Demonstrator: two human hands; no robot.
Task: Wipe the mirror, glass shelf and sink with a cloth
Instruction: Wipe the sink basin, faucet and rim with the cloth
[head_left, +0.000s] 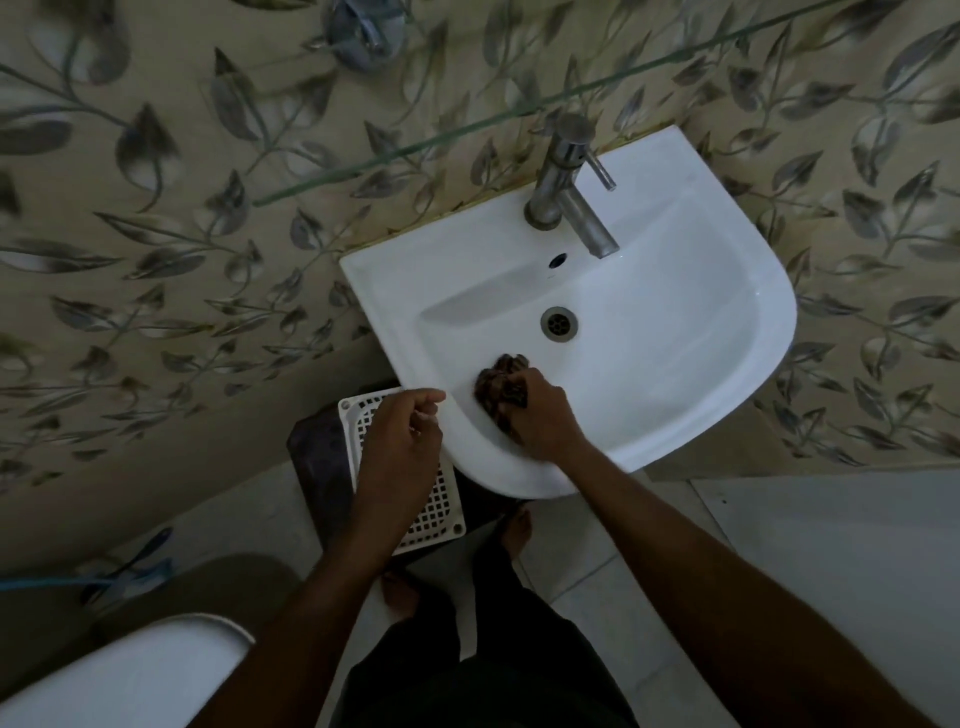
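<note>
A white wall-mounted sink (691, 332) fills the middle right, with a drain (559, 323) in its bowl. My right hand (545, 421) is shut on a bunched dark brown cloth (501, 385), pressed against the bowl's near inner wall. My left hand (402, 441) hovers at the sink's near left rim, fingers loosely curled, holding nothing. The glass shelf (467, 130) runs diagonally above the sink, seen by its green edge. The mirror is out of view.
A steel tap (571, 187) stands at the sink's back. A white plastic grid (431, 514) lies on a dark object under the sink. A toilet (119, 675) sits at bottom left. Leaf-patterned tiles cover the wall. My bare feet stand on pale floor tiles.
</note>
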